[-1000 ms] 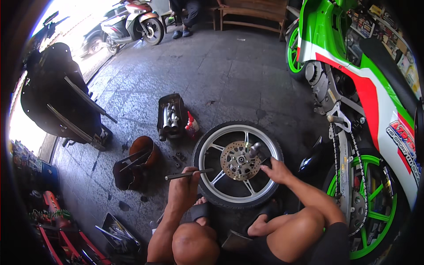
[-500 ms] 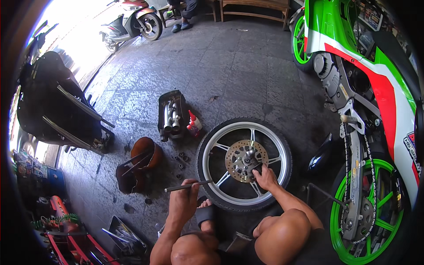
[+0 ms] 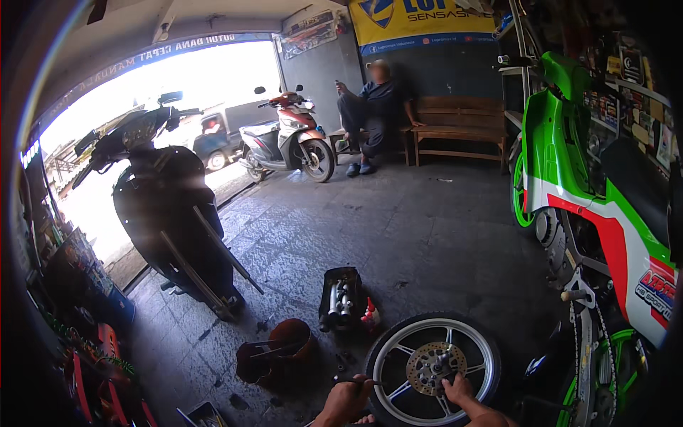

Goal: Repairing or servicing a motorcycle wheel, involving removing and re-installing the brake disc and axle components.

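At the lower edge, my left hand (image 3: 347, 398) is closed round a slim metal rod (image 3: 376, 383) pointing toward a silver-rimmed wheel (image 3: 486, 359) lying flat. My right hand (image 3: 459, 391) grips a hammer (image 3: 445, 361), whose head is over the centre of the wheel's brake disc (image 3: 420, 370); whether it touches the hub is unclear. Beyond the wheel are a black container of metal tubes (image 3: 340, 302) and a small red bottle (image 3: 371, 314). A rusty cut-open can (image 3: 292, 334) with long tools and some small dark parts lie left of the wheel.
A green, white and red motorbike (image 3: 605, 235) stands close at right, a black scooter (image 3: 160, 220) at left. A red-silver scooter (image 3: 292, 139) is by the open front. Another person (image 3: 373, 107) sits on a wooden bench (image 3: 455, 121). Red equipment (image 3: 107, 341) crowds the lower left.
The view has tilted up, bringing the bench, person and doorway into sight and lowering my hands in the picture. The hammer has moved from the disc's right side to over its centre.
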